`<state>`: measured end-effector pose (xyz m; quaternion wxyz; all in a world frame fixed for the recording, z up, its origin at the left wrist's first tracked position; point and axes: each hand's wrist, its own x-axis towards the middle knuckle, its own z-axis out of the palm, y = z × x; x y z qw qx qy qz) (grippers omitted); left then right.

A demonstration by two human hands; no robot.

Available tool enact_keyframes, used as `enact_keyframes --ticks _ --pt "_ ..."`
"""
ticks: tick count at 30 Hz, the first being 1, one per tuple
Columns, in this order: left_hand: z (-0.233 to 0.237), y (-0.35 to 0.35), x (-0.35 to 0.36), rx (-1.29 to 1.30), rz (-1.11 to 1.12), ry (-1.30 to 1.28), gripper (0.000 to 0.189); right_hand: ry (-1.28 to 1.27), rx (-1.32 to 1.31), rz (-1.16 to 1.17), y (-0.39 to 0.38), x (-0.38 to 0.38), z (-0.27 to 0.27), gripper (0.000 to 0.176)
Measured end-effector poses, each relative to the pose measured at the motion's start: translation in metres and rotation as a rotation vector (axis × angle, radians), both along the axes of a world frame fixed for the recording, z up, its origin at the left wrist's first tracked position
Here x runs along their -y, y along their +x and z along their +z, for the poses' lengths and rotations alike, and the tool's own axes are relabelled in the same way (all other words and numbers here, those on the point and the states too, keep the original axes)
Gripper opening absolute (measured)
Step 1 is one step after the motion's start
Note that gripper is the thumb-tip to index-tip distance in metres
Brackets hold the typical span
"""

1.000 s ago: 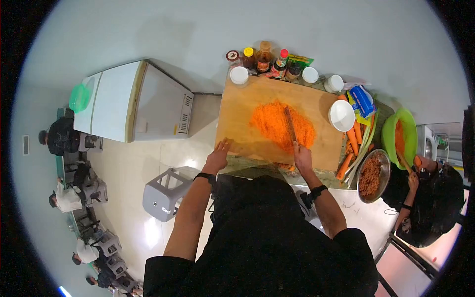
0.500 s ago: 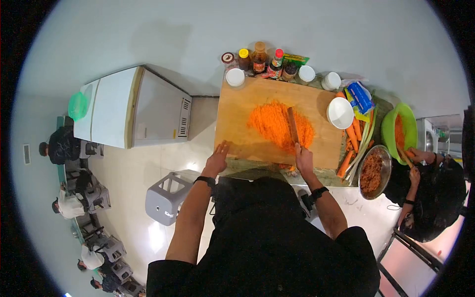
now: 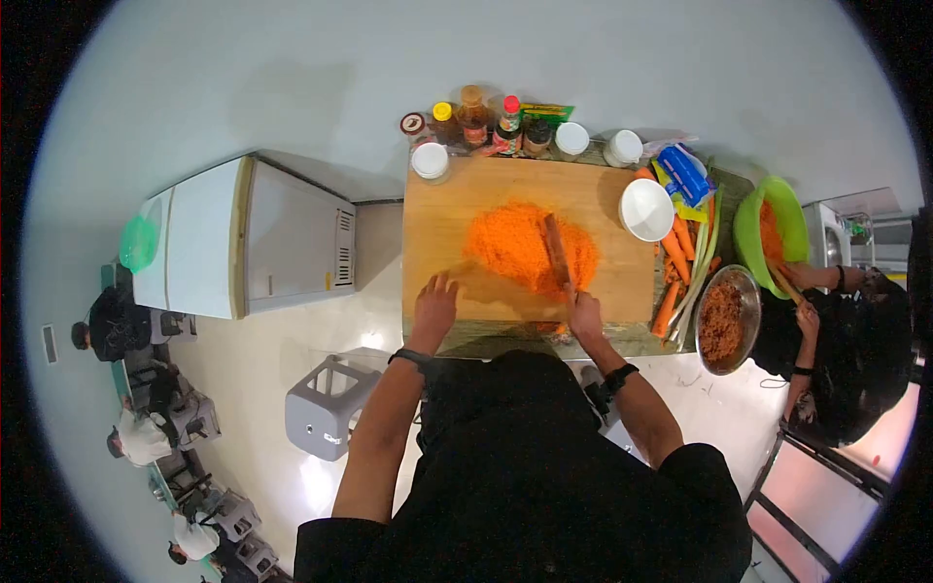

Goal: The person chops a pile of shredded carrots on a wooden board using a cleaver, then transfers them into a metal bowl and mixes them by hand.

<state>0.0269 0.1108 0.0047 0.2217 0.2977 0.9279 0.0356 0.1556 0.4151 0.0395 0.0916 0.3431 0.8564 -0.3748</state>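
A wide wooden cutting board (image 3: 437,209) bears a spread heap of chopped orange carrot (image 3: 501,243). My right hand (image 3: 585,318) is closed round the handle of a kitchen knife (image 3: 556,251), whose blade stands in the right part of the heap, its tip pointing away from me. My left hand (image 3: 435,306) rests at the board's near left part, fingers stretched out and apart, holding nothing and a little away from the carrot. A white bowl (image 3: 646,210) sits at the board's right side.
Seasoning bottles (image 3: 473,117) and white-lidded jars line the board's far edge. To the right lie whole carrots (image 3: 667,309), scallions (image 3: 702,272) and a steel bowl (image 3: 727,321) of minced food. A co-worker's hands hold a wooden tool in a green basin (image 3: 792,228). A grey stool (image 3: 326,413) stands left.
My left hand has come further onto the board from its left edge. The knife remains in the carrot heap in my right hand. The whole view has shifted slightly.
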Motion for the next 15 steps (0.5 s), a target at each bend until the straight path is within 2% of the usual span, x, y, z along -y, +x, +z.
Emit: enact_keyframes --ticks 1,3,5,6,8,9,11,15 --pt "0.006 -0.001 -0.017 0.007 -0.005 0.009 0.057 0.049 -0.004 0.055 0.003 -0.001 -0.011 0.057" --pt "0.016 -0.004 -0.049 -0.172 -0.165 0.287 0.051 0.106 -0.005 0.11 0.006 -0.004 -0.012 0.057" --pt "0.013 -0.003 -0.076 -0.19 -0.179 0.303 0.051 -0.072 -0.081 -0.066 0.003 0.001 0.024 0.057" --pt "0.011 -0.001 -0.085 -0.208 -0.195 0.314 0.051 -0.069 -0.074 -0.066 0.003 -0.005 0.012 0.057" --pt "0.001 0.007 -0.094 -0.091 -0.188 0.231 0.052 0.05 -0.004 0.057 0.01 -0.019 -0.026 0.057" --pt "-0.001 0.006 -0.1 0.004 -0.179 0.145 0.053 0.057 -0.003 0.05 0.009 -0.022 -0.021 0.057" --pt "-0.005 0.006 -0.104 0.011 -0.19 0.113 0.053 0.119 -0.012 0.084 0.007 -0.022 -0.014 0.057" --pt "0.004 0.005 -0.097 0.051 -0.2 0.085 0.053 0.038 -0.023 0.031 0.011 -0.019 -0.006 0.058"
